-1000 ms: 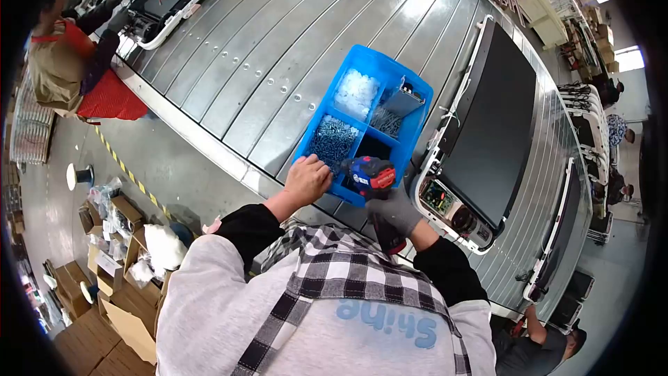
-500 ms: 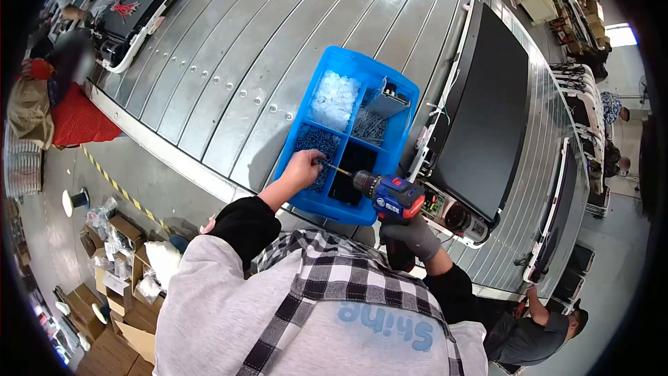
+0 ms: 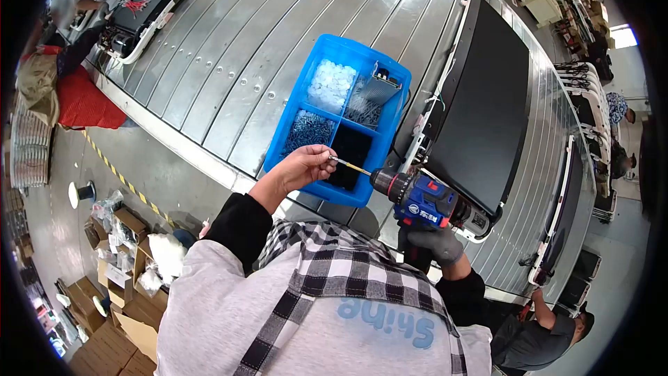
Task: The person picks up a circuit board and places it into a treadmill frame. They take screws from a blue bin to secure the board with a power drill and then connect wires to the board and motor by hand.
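A blue divided bin (image 3: 280, 113) stands on the slatted metal table. Its compartments hold white plastic pieces (image 3: 331, 85), dark screws (image 3: 309, 131), longer silvery screws (image 3: 362, 110) with a metal-cased part (image 3: 382, 88) on them, and black items (image 3: 351, 149). My bare left hand (image 3: 306, 167) pinches a small screw at the tip of the driver bit, above the bin's near edge. In my gloved right hand (image 3: 437, 242) is the blue and black power drill (image 3: 423, 200), its long bit pointing left toward my left fingers.
A long black panel with a white frame (image 3: 480, 97) lies right of the bin, a similar one (image 3: 557, 216) farther right. A person (image 3: 539, 334) is at the lower right, another (image 3: 76, 42) at the upper left. Cardboard boxes (image 3: 104, 348) sit on the floor at lower left.
My left hand has come out of the dark screw compartment toward me, with a screw at the bit. The drill and my right hand have shifted right and slightly toward me.
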A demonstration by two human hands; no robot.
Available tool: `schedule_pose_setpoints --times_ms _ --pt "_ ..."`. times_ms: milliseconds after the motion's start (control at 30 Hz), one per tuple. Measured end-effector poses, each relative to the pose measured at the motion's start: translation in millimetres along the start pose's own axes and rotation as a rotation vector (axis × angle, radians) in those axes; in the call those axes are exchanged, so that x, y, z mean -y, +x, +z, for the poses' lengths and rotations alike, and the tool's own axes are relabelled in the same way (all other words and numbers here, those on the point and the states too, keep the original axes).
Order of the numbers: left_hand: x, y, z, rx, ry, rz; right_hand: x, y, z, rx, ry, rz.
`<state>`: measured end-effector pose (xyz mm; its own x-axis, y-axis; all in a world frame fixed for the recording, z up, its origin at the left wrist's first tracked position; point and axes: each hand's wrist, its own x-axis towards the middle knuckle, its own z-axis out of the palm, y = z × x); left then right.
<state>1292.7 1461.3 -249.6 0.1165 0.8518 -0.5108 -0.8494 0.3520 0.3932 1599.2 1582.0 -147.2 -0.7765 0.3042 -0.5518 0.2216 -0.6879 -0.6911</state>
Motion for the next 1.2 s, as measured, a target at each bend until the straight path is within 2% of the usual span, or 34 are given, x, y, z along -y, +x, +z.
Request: schedule_pose_setpoints --times_ms 100,200,233,333,400,433,533,567,633,700,767,900,933,1000,1033,1100,1133,1167,1200 --pt "9.0 -3.3 17.8 -0.046 0.077 0.0 -0.6 -17.9 -6.4 0.008 -0.003 -0.019" --pt "16.9 -4.8 38.1 -0.067 0.323 -0.015 -9.3 -36.0 -26.6 0.018 -0.105 -0.02" --pt "21.6 -3.4 46.0 -0.099 0.391 -0.012 -13.7 -38.9 -34.8 0.03 -0.452 -0.231" --pt "39.5 0.3 52.7 -0.042 0.276 -0.018 -23.1 -42.8 -60.8 0.16 -1.395 -0.804" --pt "51.5 0.0 54.6 0.024 0.174 -0.036 -42.3 -53.1 -77.1 0.206 -1.133 -0.445" --pt "54.4 1.2 55.2 0.045 0.133 -0.054 -45.4 -59.2 -76.0 0.165 -1.011 -0.324" --pt "50.1 8.0 63.2 -0.153 0.262 -0.099 -30.6 -59.1 -63.7 0.012 -1.017 -0.427" --pt "43.5 16.9 52.2 -0.257 0.362 0.034 -34.8 -56.5 -70.6 -0.019 -1.065 -0.475" --pt "21.4 33.5 21.1 -0.603 0.458 0.316 -32.1 -43.4 -91.2 -0.122 -1.077 -0.488" --pt "4.1 55.1 -24.4 -0.869 0.644 0.48 -25.9 -21.6 -121.2 -0.293 -1.083 -0.462" --pt "-3.0 75.0 -45.7 -0.999 0.766 0.463 -17.6 8.0 -157.8 -0.491 -1.122 -0.437" --pt "1.8 114.7 -109.5 -1.208 1.376 0.487 -5.4 70.8 -235.0 -0.788 -1.272 -0.309" --pt "-1.7 113.0 -87.4 -1.272 1.37 0.369 -4.7 83.3 -252.2 -0.834 -1.304 -0.256" --pt "1.5 115.2 -87.7 -1.273 1.507 0.328 -6.6 107.6 -281.9 -0.868 -1.347 -0.161" --pt "3.6 112.9 -85.5 -1.22 1.402 0.402 -8.5 114.2 -291.3 -0.891 -1.363 -0.118" --pt "6.6 113.0 -94.4 -1.195 1.382 0.436 -26.1 124.5 -309.0 -0.908 -1.363 -0.259" --pt "10.2 116.4 -121.0 -1.228 1.47 0.453 -31.9 124.7 -313.2 -0.921 -1.361 -0.353" --pt "5.6 111.9 -86.7 -1.146 1.37 0.495 -31.1 120.1 -311.1 -0.914 -1.386 -0.366" --pt "6.9 110.3 -83.9 -0.992 1.081 0.554 -29.4 111.2 -306.5 -0.912 -1.414 -0.369"
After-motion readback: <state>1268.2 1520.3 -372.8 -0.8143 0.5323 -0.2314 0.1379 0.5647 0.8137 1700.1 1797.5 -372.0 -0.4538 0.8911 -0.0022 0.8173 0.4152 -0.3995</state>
